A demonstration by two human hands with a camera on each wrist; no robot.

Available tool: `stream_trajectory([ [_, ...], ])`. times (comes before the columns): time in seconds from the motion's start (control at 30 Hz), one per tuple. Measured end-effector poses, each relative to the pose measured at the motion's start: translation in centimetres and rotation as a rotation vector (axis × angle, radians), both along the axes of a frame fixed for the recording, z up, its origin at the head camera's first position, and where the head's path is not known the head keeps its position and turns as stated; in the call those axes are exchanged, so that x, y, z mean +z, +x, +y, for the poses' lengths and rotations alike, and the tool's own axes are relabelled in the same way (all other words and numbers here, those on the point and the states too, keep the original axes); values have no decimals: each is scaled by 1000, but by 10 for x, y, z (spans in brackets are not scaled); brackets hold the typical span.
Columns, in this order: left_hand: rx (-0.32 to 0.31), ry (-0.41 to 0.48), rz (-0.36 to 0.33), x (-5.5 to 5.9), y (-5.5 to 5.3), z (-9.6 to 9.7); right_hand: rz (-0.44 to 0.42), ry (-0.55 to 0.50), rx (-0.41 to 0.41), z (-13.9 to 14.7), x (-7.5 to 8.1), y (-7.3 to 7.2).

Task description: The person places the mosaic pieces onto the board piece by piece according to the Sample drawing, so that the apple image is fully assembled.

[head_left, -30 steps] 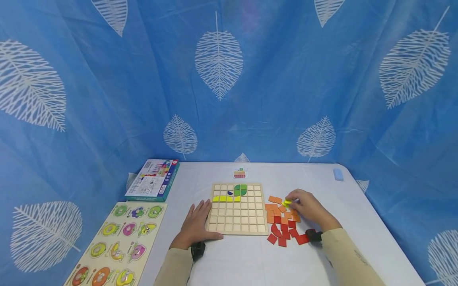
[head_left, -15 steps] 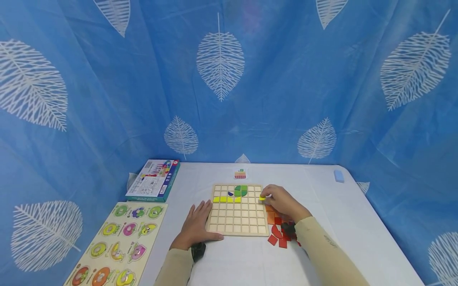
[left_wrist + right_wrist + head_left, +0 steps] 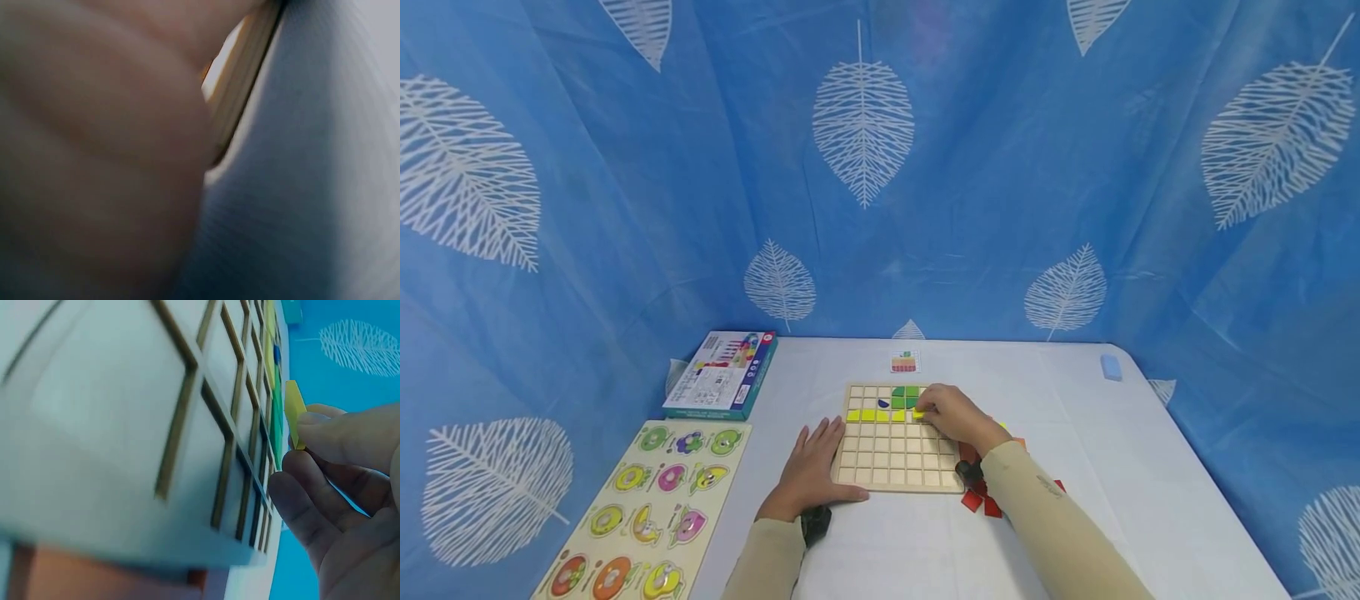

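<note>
My right hand (image 3: pixel 958 417) pinches a small yellow tile (image 3: pixel 294 415) between thumb and fingers, low over the wooden grid board (image 3: pixel 880 460). In the head view that tile is just right of a row of yellow pieces (image 3: pixel 868 415) set in the board. Above the row sit green pieces (image 3: pixel 898 402) and a dark blue half-round piece (image 3: pixel 883 403). My left hand (image 3: pixel 808 473) lies at the board's left edge, fingers extended along it and thumb by the front corner. The left wrist view is mostly filled by blurred skin beside the board's edge (image 3: pixel 244 81).
Loose red pieces (image 3: pixel 992 507) and orange ones (image 3: pixel 968 452) lie right of the board, partly hidden by the right arm. A pattern card (image 3: pixel 906 362) lies behind it. At left are a game box (image 3: pixel 715 375) and a fruit puzzle (image 3: pixel 673 454); a blue block (image 3: pixel 1111 367) sits far right.
From the loose pieces, my right hand has moved left with the yellow tile, across the board's right edge to beside the yellow row. The left hand has stayed in place.
</note>
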State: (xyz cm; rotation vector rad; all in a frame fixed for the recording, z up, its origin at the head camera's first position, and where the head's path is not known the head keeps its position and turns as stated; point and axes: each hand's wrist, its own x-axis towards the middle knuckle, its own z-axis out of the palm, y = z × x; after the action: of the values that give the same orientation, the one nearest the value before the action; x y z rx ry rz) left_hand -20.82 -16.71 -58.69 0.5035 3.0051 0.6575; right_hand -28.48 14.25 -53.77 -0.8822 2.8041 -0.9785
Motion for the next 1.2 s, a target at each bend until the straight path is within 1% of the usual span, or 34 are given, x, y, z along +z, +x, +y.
stream_trajectory([
  [0.13,-1,8,-4,1,0,-1,25,14,19,-7,-3,-2],
  [0.27,-5,17,-7,2,1,-1,23,34,-9,-12,-4,-1],
  [0.5,-4,0,-4,3,0,-1,65,77,-24,-18,-6,-2],
  [0.73,2,9,-31,3,0,-1,26,66,-70,-21,-11,-3],
  [0.8,2,7,-37,2,0,-1,24,64,-70,-20,-11,-2],
  [0.9,0,10,-38,1,0,0,28,52,-78,-18,-9,1],
  [0.97,0,10,-33,1,0,0,29,26,-91,-14,-6,2],
  [1.1,5,12,-32,2,0,0,-3,-19,-146,-2,1,2],
  [1.2,11,12,-32,3,0,0,-40,-32,-195,12,6,0],
])
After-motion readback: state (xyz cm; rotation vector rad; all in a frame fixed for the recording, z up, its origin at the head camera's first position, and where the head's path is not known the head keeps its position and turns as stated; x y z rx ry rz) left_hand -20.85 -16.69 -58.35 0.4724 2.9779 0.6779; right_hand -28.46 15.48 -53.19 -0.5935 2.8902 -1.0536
